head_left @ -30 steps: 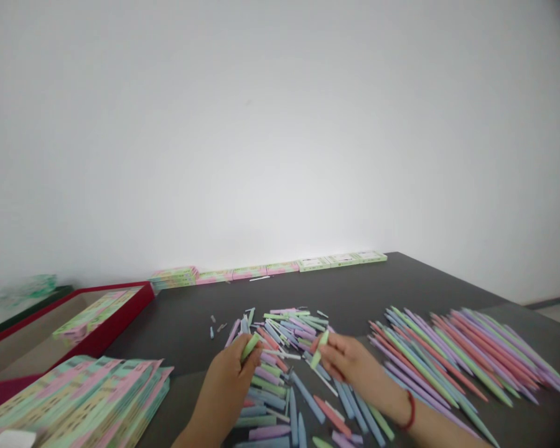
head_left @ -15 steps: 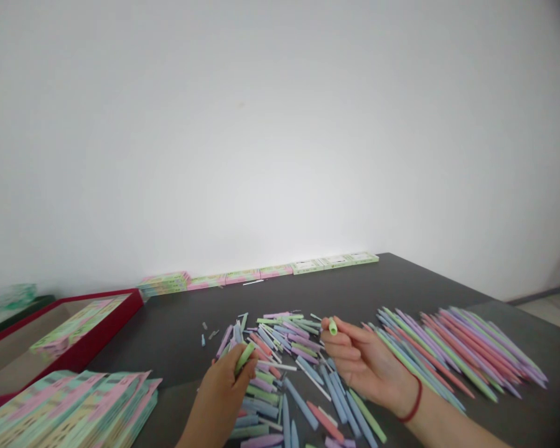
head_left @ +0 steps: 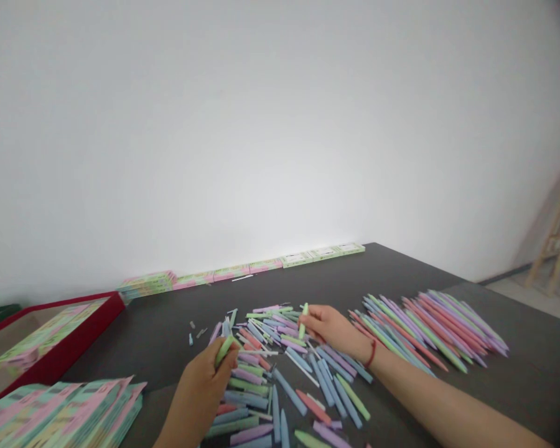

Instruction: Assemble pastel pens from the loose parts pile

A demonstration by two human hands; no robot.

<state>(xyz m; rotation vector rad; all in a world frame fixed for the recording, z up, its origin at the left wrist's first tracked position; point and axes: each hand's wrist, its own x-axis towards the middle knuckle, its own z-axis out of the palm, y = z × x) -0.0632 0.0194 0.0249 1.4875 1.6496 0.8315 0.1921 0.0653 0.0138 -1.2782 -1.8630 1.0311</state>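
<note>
My left hand [head_left: 200, 386] is closed round a short green pen part [head_left: 224, 350] at the near left of a loose heap of pastel pen parts [head_left: 280, 373]. My right hand [head_left: 329, 326], with a red band at the wrist, reaches over the far side of the heap and pinches another green pen part [head_left: 303, 320] upright. Both hands rest low over the dark table [head_left: 401, 267].
A fan of long assembled pastel pens [head_left: 424, 326] lies to the right. Flat pink and green cards [head_left: 60, 414] are stacked at the near left, a red tray [head_left: 56, 354] holds more, and small boxes [head_left: 242, 270] line the far edge. A wooden frame [head_left: 557, 236] stands at the right.
My right hand has turned palm down and reached forward and left over the heap with its green part. My left hand has stayed closed on its green part. The view has shifted right.
</note>
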